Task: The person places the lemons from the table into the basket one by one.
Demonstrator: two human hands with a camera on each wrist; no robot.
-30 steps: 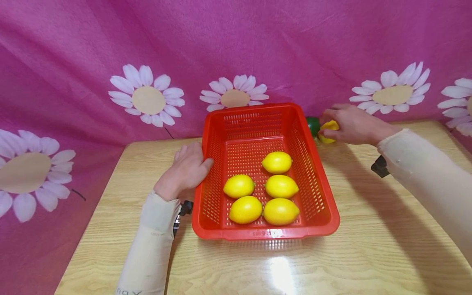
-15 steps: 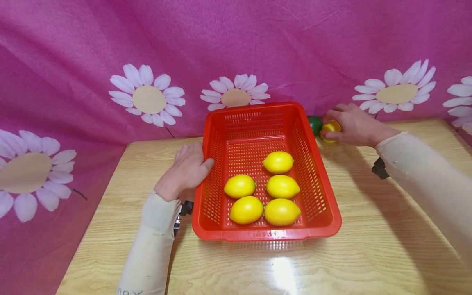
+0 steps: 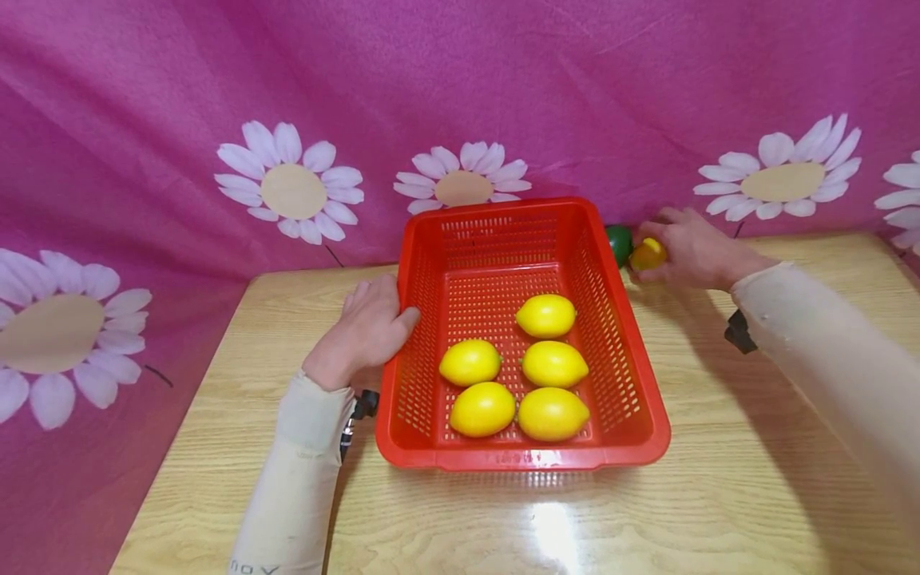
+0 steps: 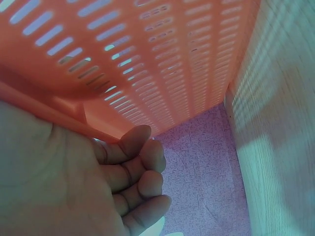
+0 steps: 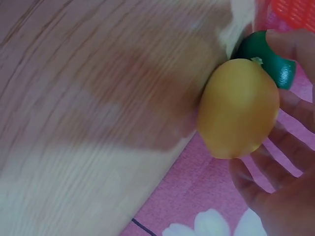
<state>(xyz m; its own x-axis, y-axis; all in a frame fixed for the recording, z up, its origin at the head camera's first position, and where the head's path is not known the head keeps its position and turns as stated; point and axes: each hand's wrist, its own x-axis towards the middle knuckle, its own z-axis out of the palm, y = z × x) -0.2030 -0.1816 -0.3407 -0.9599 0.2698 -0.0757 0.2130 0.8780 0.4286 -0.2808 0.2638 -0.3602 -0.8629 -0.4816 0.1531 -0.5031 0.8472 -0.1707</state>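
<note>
A red plastic basket (image 3: 521, 459) stands mid-table with several lemons, among them a lemon (image 3: 552, 414) at its front right. My left hand (image 3: 366, 323) grips the left rim, thumb over it and fingers bent along the outside. The left wrist view shows those fingers (image 4: 150, 182) beneath the rim; the thumb is hidden there. Behind the basket's right side, my right hand (image 3: 700, 249) surrounds a yellow lemon (image 5: 238, 110) with spread fingers. Its thumb (image 5: 293, 44) lies over a dark green fruit (image 5: 270, 61) beside that lemon, apart from the lemon itself.
Wooden table (image 3: 251, 383) under everything, with its back edge right behind the yellow and green fruit. A pink cloth (image 3: 460, 72) printed with white flowers hangs behind and along the left.
The right hand has sunk slightly beside the yellow lemon, uncovering more of it. The left hand keeps its place on the basket. The head view has shifted a little.
</note>
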